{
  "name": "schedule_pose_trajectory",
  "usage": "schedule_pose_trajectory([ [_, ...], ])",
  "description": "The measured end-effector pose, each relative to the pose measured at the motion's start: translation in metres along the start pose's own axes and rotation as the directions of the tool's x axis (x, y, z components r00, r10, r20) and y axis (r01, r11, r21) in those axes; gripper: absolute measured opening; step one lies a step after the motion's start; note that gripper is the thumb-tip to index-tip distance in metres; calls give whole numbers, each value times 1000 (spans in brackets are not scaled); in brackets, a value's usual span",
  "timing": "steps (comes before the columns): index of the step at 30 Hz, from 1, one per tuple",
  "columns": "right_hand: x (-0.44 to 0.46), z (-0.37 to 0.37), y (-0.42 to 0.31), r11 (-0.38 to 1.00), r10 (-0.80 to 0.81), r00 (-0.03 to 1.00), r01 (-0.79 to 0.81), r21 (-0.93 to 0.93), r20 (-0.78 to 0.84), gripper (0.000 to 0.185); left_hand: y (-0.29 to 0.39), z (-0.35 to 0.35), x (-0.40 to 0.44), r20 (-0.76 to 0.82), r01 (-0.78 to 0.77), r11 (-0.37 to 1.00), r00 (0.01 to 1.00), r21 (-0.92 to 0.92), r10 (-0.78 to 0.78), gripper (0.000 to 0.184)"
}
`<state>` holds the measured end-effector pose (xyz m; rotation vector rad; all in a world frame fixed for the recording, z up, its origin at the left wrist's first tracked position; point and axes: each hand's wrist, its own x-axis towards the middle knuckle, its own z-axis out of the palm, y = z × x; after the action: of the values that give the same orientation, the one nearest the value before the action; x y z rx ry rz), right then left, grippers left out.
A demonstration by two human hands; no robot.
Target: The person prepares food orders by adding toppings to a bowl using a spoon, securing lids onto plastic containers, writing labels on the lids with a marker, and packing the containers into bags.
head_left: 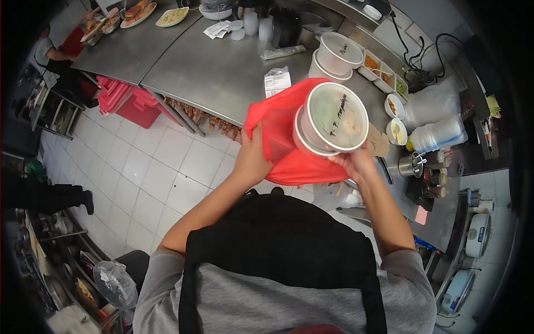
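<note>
My left hand (253,158) is closed on the edge of a red bag (275,119) and spreads it wide. My right hand (356,163) grips two stacked round food containers from their right side, near the base. The upper container (337,116) has a clear lid with black handwriting, and pale food shows through it. Most of the lower container (301,136) is hidden under it. Both are tilted and overlap the right part of the bag; I cannot tell how far inside they sit. A printed receipt (277,84) lies on the steel counter behind the bag.
Another pair of stacked containers (339,53) stands on the counter (214,64), beside a divided tray (384,73) of toppings. Small bowls (395,106) and stacked plastic lids (439,133) are to the right. Plates of food (172,16) line the far left. A person (50,55) stands there.
</note>
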<state>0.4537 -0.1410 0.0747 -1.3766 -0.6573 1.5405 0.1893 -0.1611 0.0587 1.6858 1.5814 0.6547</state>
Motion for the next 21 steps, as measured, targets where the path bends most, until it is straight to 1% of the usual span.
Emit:
schedule_pose_trajectory([
  [3, -25, 19, 6, 969, 121, 989, -137, 206, 89, 25, 15, 2, 0, 71, 52, 998, 996, 26, -53, 96],
  [4, -28, 25, 12, 964, 128, 986, -149, 219, 107, 25, 16, 3, -2, 32, -2, 999, 999, 36, 1, 96],
  [6, -24, 29, 27, 969, 93, 993, -108, 221, 78, 26, 15, 3, -9, -43, -102, 993, 994, 66, 105, 96],
  [7, -20, 29, 35, 971, 78, 995, -91, 221, 67, 26, 14, -2, -10, -66, -98, 993, 992, 72, 103, 96],
  [8, -17, 24, 39, 994, 37, 999, -39, 107, 24, 29, 13, -11, -10, -93, -93, 993, 991, 78, 100, 96],
  [9, -12, 15, 43, 993, 48, 999, -47, 107, -12, 30, 11, -19, -10, -121, -89, 993, 988, 83, 98, 96],
  [10, -5, 3, 46, 993, 59, 997, -53, 105, -49, 30, 8, -25, -8, -138, -46, 996, 989, 80, 57, 95],
  [11, 0, -8, 46, 993, 72, 993, -62, 103, -90, 30, 8, -27, -7, -111, -36, 995, 993, 95, 47, 95],
  [13, 2, -16, 39, 996, 34, 993, -24, 87, -110, 31, 11, -28, -8, -51, -16, 992, 998, 128, 23, 95],
  [15, -2, -20, 30, 996, -8, 990, 20, 87, -141, 31, 12, -19, -11, -48, -46, 991, 997, 124, 52, 91],
  [17, -3, -21, 24, 994, -10, 988, 27, 107, -156, 31, 6, -8, -12, -51, -76, 987, 995, 143, 84, 89],
  [20, -3, -26, 15, 979, -52, 989, 79, 189, -142, 31, 17, 1, -21, 62, -103, 983, 994, 154, 94, 84],
  [21, -5, -24, 10, 978, -52, 988, 80, 193, -146, 31, 18, 7, -20, 27, -162, 976, 987, 143, 160, 84],
])
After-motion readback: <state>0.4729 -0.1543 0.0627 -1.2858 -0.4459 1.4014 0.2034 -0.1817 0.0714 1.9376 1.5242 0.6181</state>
